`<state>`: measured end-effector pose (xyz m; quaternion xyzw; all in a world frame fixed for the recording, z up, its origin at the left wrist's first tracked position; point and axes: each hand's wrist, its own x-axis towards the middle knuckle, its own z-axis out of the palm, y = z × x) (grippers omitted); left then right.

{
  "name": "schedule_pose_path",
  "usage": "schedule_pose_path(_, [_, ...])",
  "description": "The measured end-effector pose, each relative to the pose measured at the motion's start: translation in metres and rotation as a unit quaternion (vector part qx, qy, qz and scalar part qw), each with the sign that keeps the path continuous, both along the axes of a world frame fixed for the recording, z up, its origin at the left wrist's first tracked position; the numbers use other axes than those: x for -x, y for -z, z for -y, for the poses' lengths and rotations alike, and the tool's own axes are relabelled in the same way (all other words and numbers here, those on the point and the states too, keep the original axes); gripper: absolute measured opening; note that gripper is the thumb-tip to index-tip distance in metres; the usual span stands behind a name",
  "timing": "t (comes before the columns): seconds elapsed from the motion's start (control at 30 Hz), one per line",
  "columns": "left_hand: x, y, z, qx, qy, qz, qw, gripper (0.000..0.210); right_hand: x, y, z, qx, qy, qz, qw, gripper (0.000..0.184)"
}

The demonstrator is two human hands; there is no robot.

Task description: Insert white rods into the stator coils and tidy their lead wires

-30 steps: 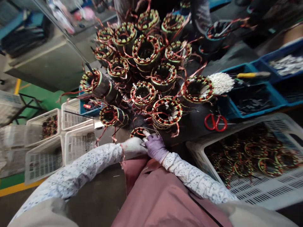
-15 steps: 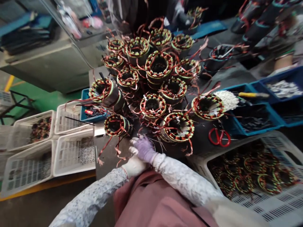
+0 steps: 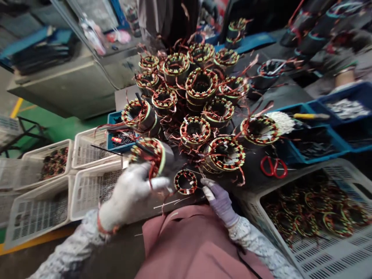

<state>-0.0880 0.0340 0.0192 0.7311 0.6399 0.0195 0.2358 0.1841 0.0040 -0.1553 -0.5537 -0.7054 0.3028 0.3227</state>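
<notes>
My left hand (image 3: 128,192), in a white glove, is closed on a motor stator (image 3: 167,155) with copper windings and tilts it at the left front of the table. Its dark lead sleeve and reddish wires show at the winding end. Between my hands a smaller stator (image 3: 176,183) rests on the table, its opening facing up. My right hand (image 3: 221,203), in a purple glove, is just right of that stator. Its fingertips are pressed together beside a lead wire and thin pale strands; what they grip is too small to tell.
Several wound stators (image 3: 201,83) crowd the table beyond my hands. Red-handled scissors (image 3: 273,167) lie at right, near blue bins (image 3: 316,145). A white crate (image 3: 328,248) of stators stands front right, and more white crates (image 3: 74,199) stand left. Across the table stands another person (image 3: 155,19).
My hands, together before, have moved apart. My left hand has taken hold of the left front stator and tilted it. The smaller stator, mostly covered before, now shows.
</notes>
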Motion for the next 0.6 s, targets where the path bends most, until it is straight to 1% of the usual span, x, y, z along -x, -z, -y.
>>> schedule_pose_path(0.03, [0.009, 0.003, -0.011, -0.021, 0.014, -0.059, 0.998, 0.027, 0.002, 0.009, -0.001, 0.010, 0.002, 0.016, 1.000, 0.030])
schedule_pose_path(0.07, [0.016, 0.010, -0.024, -0.039, 0.033, -0.118, 0.992, 0.029, 0.005, 0.016, -0.002, 0.020, 0.002, 0.035, 0.999, 0.029])
schedule_pose_path(0.13, [0.026, 0.034, -0.048, -0.033, 0.079, -0.197, 0.977, 0.030, 0.013, 0.026, -0.007, 0.038, -0.002, 0.085, 0.996, 0.027])
schedule_pose_path(0.2, [0.032, 0.056, -0.062, -0.012, 0.076, -0.223, 0.972, 0.031, 0.023, 0.029, -0.014, 0.059, -0.015, 0.149, 0.987, 0.026])
schedule_pose_path(0.23, [0.034, 0.064, -0.064, -0.009, 0.066, -0.218, 0.974, 0.033, 0.028, 0.029, -0.017, 0.071, -0.027, 0.183, 0.980, 0.025])
schedule_pose_path(0.27, [0.036, 0.067, -0.061, -0.018, 0.054, -0.204, 0.977, 0.036, 0.033, 0.028, -0.021, 0.085, -0.043, 0.214, 0.972, 0.025])
schedule_pose_path(0.3, [0.038, 0.067, -0.054, -0.038, 0.044, -0.183, 0.981, 0.037, 0.037, 0.027, -0.025, 0.099, -0.061, 0.240, 0.964, 0.026])
schedule_pose_path(0.37, [0.038, 0.061, -0.028, -0.101, 0.030, -0.124, 0.987, 0.033, 0.042, 0.028, -0.030, 0.128, -0.094, 0.266, 0.951, 0.027])
schedule_pose_path(0.43, [0.026, 0.056, 0.003, -0.150, -0.011, -0.051, 0.987, 0.028, 0.042, 0.032, -0.031, 0.143, -0.106, 0.250, 0.952, 0.028])
schedule_pose_path(0.47, [0.015, 0.059, 0.016, -0.145, -0.036, 0.004, 0.989, 0.028, 0.040, 0.036, -0.030, 0.145, -0.102, 0.229, 0.957, 0.029])
schedule_pose_path(0.5, [-0.001, 0.067, 0.025, -0.098, -0.049, 0.060, 0.992, 0.027, 0.038, 0.041, -0.028, 0.144, -0.095, 0.205, 0.964, 0.030])
schedule_pose_path(0.53, [-0.020, 0.079, 0.030, -0.022, -0.062, 0.110, 0.992, 0.025, 0.035, 0.046, -0.026, 0.140, -0.086, 0.182, 0.970, 0.031])
schedule_pose_path(0.57, [-0.040, 0.096, 0.030, 0.063, -0.099, 0.149, 0.982, 0.023, 0.033, 0.050, -0.023, 0.135, -0.077, 0.164, 0.974, 0.033])
schedule_pose_path(0.6, [-0.060, 0.116, 0.026, 0.135, -0.154, 0.171, 0.964, 0.022, 0.030, 0.054, -0.020, 0.130, -0.071, 0.154, 0.977, 0.036])
